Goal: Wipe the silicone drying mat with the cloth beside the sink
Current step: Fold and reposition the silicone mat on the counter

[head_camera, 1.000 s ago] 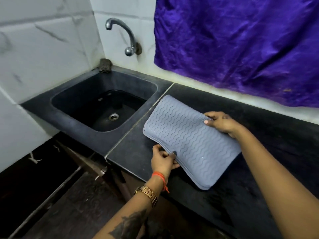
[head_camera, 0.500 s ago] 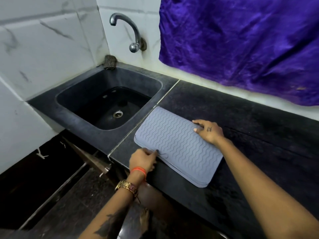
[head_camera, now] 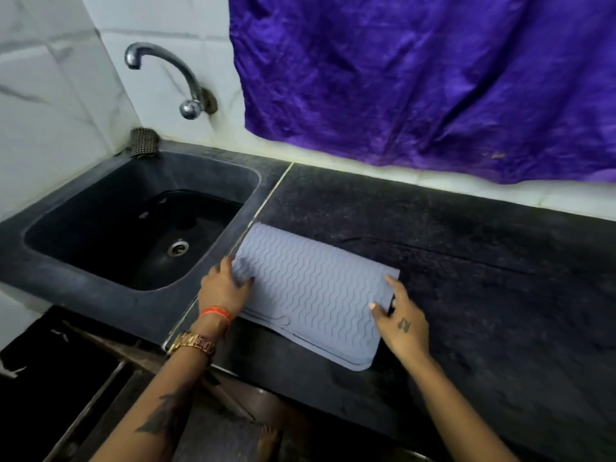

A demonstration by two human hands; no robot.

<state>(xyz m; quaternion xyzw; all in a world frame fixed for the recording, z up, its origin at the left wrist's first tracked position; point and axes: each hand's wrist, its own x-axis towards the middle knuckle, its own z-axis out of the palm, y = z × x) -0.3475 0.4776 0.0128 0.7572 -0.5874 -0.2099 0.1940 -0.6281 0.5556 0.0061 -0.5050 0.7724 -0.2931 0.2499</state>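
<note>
Fingers (head_camera: 380,310) pinch folded mat (head_camera: 310,288) edge (underside hidden), L hand (head_camera: 223,288) flat.

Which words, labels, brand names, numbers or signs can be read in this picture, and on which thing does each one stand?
No text can be read for sure.
Right hand: a small dark tattoo mark on its back, too small and blurred to read.
Left forearm: a dark tattoo, a figure, no letters to be made out.
Gold watch: no dial or brand shows.
Grey mat, tap, sink, purple cloth: no writing.
</note>
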